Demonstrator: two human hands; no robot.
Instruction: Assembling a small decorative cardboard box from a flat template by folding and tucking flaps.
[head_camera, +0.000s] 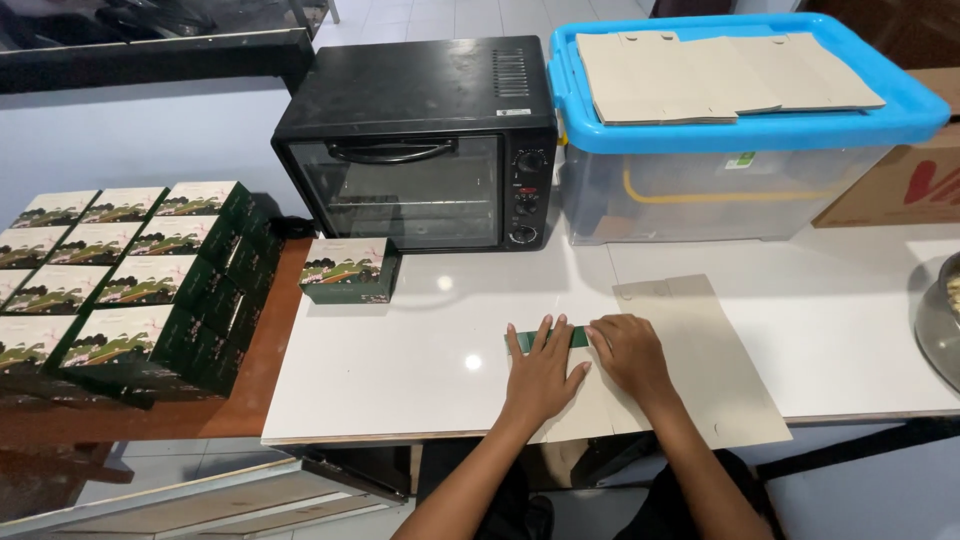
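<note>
We see left hand (541, 375), right hand (630, 352) flat on folded cardboard blank (700, 350), fingers spread, pressing, gripping nothing; blank on white surface (400, 360), below black oven (420, 140); green box (350, 270) left.

The flat carton blank (690, 360) at lower centre is matt beige cardboard with a green printed strip (545, 338); it lies on a smooth, glossy white tabletop (400, 350) that mirrors the lights. Upper centre, the black oven (425, 140) has a matt metal top and glossy glass door. Upper right, the tub (720, 185) is clear plastic under a shiny blue plastic lid (900, 120).
</note>
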